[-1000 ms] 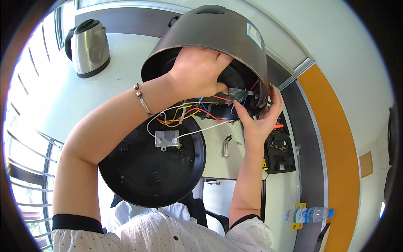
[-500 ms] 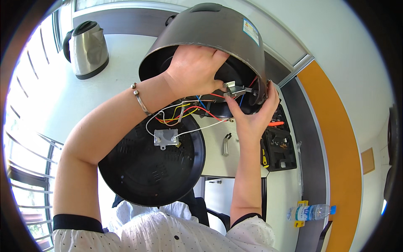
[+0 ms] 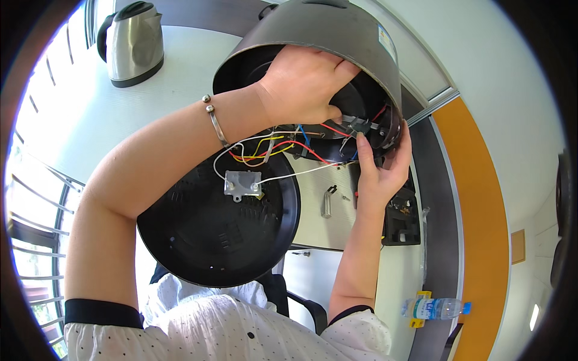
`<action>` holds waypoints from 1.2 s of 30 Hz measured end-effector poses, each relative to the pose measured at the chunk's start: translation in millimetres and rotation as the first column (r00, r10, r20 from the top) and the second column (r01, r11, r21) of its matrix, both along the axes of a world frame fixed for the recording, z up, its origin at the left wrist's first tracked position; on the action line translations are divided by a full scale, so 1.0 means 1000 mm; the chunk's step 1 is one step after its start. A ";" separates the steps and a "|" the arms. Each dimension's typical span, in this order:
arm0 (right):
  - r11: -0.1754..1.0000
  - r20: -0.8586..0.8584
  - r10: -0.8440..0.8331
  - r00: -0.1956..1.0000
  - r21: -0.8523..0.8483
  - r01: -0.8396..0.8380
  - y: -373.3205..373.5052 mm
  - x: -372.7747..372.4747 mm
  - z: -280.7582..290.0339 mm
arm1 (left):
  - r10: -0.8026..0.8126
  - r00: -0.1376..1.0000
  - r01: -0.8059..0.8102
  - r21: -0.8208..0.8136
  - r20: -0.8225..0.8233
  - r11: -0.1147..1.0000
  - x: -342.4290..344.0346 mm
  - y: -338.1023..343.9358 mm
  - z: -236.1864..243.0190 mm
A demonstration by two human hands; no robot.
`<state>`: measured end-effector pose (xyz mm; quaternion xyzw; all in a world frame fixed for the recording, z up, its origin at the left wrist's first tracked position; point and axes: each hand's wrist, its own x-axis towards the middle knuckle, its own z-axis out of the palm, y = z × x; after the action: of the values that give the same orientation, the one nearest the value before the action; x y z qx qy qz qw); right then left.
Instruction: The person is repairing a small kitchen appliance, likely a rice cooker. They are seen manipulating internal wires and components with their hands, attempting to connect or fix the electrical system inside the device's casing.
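Observation:
A dark, round cooker housing (image 3: 313,27) lies tipped on its side, its hollow toward me. My left hand (image 3: 304,84) reaches inside; the fingers vanish behind the rim, while the thumb rests by a small metal bracket (image 3: 350,120). At the right edge of the housing, my right hand (image 3: 385,174) has its thumb on a small dark part (image 3: 361,127) at the bracket, with the other fingers around the outer wall. Red, blue, yellow and white wires (image 3: 259,155) hang from the opening. White ones lead to a clear plastic box (image 3: 242,185) over a black round base (image 3: 211,240).
A steel kettle (image 3: 137,48) stands at the far left of the white table (image 3: 186,60). Right of the base lies a small metal piece (image 3: 328,203). Beyond my right forearm is a black tool case (image 3: 402,225). A water bottle (image 3: 439,308) lies at the lower right.
The view has shifted slightly. The bracket between my thumbs is turned flatter against the housing, and a dark part shows under my right thumb. Both hands stay at the housing.

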<state>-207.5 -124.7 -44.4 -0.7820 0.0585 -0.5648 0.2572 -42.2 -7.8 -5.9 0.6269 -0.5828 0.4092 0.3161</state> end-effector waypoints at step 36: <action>0.991 0.012 -0.130 0.991 -0.030 0.131 -0.003 0.008 -0.005 | -0.056 0.998 0.056 0.023 -0.015 0.998 -0.001 -0.002 0.000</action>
<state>-199.0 -127.4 -49.1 -0.7775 0.0993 -0.5852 0.2078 -42.7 -10.0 -6.0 0.6168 -0.6027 0.3888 0.3242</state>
